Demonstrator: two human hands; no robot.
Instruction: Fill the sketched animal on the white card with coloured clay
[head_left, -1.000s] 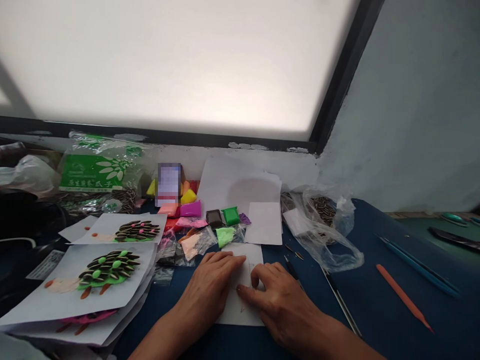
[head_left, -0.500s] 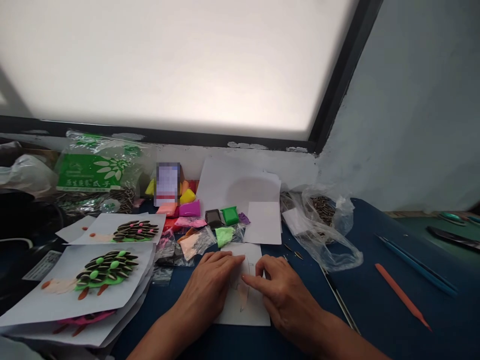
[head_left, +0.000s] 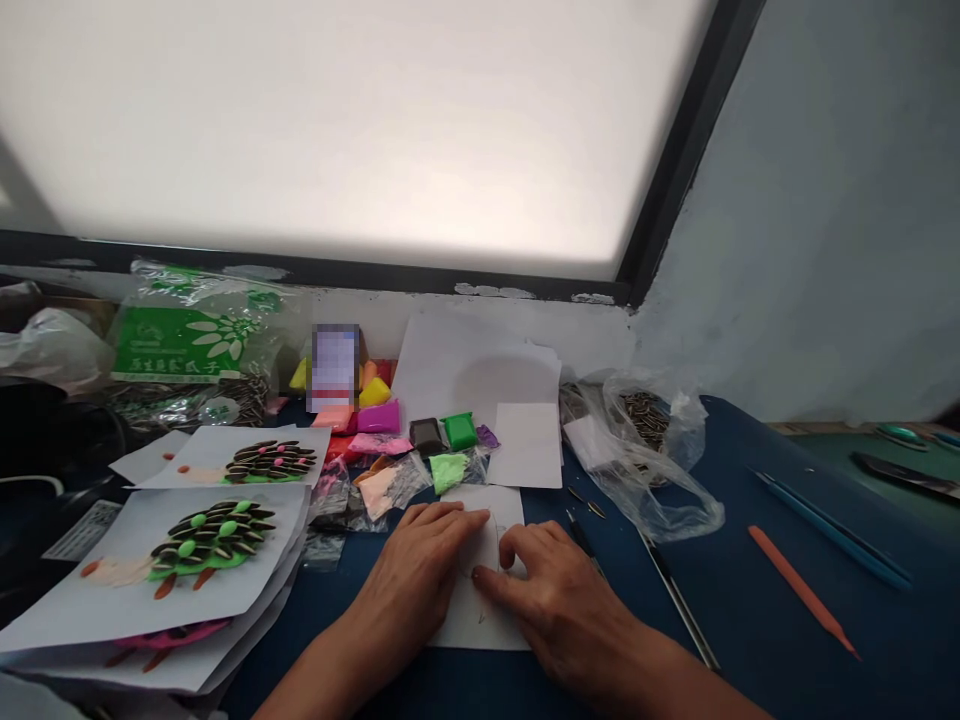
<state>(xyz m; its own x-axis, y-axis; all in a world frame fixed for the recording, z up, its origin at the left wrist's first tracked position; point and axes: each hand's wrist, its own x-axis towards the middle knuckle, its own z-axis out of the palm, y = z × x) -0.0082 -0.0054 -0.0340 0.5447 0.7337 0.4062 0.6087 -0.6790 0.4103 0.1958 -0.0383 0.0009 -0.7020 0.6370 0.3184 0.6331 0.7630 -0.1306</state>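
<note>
A small white sheet [head_left: 491,632] with thin pencil lines lies in front of me. My left hand [head_left: 412,570] lies across its left side, fingers stretched out and holding the paper down. Over the right side, my right hand [head_left: 559,590] is curled, with thumb and index fingertips low over the drawing. What those fingertips hold, if anything, is hidden. Just beyond the sheet are a packet of peach clay [head_left: 377,487] and a packet of light green clay [head_left: 448,472]. A dark pen [head_left: 583,540] lies right of the sheet, partly behind my right hand.
At left, finished hedgehog pictures [head_left: 202,545] made with seeds and clay are stacked. Behind them stands a green seed bag [head_left: 180,345]. A clear bag of seeds [head_left: 645,425], a silver pen [head_left: 682,600], blue tweezers [head_left: 832,530] and an orange tool [head_left: 802,590] lie at right.
My right hand has drawn its index finger back and brought its thumb forward over the sheet. The peach clay seen on the drawing before is out of sight. My left hand stays put.
</note>
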